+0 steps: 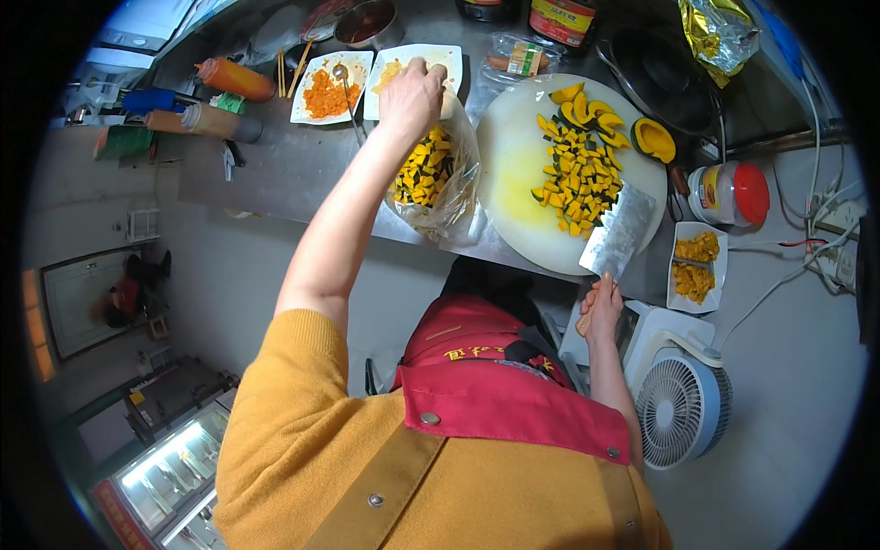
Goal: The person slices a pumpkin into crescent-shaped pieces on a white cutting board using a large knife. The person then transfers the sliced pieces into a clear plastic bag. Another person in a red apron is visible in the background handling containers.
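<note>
My left hand [414, 95] reaches over a white square plate [450, 56] with pale yellow bits; its fingers point down and what they touch is hidden. Below that wrist a clear plastic bag [467, 148] holds diced green-skinned pumpkin [421, 172]. My right hand [602, 306] grips the handle of a metal cleaver [619, 230], whose blade lies over the right front part of a round white cutting board [509, 172]. Diced pumpkin [581, 175] is heaped beside the blade, with curved pumpkin slices [584, 110] behind it and a pumpkin half [653, 139] at the board's edge.
A plate of chopped orange food [328, 96] with a spoon stands left of the other plate. Sauce bottles [237, 79] lie farther left. A black pan [660, 79], a red-lidded jar [746, 194] and a dish of browned food [698, 268] stand right; a fan [677, 409] is below.
</note>
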`<move>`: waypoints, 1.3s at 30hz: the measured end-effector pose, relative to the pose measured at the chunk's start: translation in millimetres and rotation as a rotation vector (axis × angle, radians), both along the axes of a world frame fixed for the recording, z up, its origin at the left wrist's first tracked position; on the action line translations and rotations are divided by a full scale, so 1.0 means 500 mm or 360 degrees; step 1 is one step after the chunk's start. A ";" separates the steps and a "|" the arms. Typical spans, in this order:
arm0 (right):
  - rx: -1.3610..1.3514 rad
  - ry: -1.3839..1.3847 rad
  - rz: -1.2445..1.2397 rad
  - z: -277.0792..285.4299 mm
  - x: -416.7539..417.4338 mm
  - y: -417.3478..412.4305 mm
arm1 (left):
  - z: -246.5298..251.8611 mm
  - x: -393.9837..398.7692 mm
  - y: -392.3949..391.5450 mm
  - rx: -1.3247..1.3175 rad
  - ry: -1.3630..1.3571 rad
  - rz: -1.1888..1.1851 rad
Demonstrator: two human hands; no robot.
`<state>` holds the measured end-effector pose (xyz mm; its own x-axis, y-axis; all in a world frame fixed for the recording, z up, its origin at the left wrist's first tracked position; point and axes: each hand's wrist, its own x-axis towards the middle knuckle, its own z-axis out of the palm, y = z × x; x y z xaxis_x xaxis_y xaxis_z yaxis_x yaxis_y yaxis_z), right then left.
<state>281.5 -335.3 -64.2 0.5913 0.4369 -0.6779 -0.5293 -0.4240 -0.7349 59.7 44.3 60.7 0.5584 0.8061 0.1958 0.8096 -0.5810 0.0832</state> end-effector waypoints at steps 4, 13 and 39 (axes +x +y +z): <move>-0.0020 0.0026 -0.0048 0.003 -0.005 0.007 | -0.054 -0.017 -0.114 -0.0535 -0.0201 0.0192; -0.0021 -0.0013 -0.0030 -0.011 0.001 0.002 | -0.066 0.081 -0.250 -0.0298 0.0014 0.0187; 0.0001 0.0001 0.0350 0.002 -0.069 0.048 | -0.271 0.304 -0.399 -0.0330 -0.1101 -0.0041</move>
